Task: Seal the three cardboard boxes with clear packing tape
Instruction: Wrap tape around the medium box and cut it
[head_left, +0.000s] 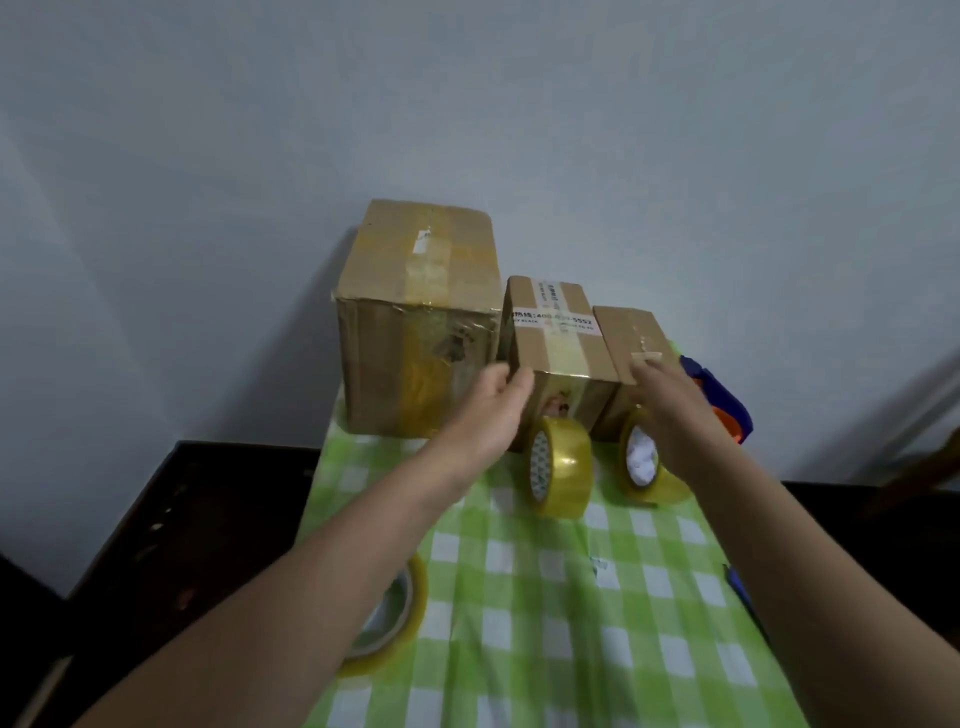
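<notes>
Three cardboard boxes stand in a row at the tabletop's (208, 499) far end: a large box (415, 312), a middle box (556, 338) whose white label partly reads "400-…-5552", and a small box (631, 332). The left hand (483, 415) touches the middle box's left edge, fingers loosely together. The right hand (675, 410) reaches the small box, fingers straight and blurred. Two tape rolls (561, 467) (644, 462) stand upright just in front.

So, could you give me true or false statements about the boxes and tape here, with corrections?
1. The largest box stands at the left end. True.
2. A tape roll stands on edge in front of the middle box. True.
3. The tablecloth is plain red. False: the tablecloth has green and white checks.
4. The left hand holds a tape roll. False: the left hand is empty, near the middle box.
5. The smallest box is in the middle. False: the smallest box is at the right end.
</notes>
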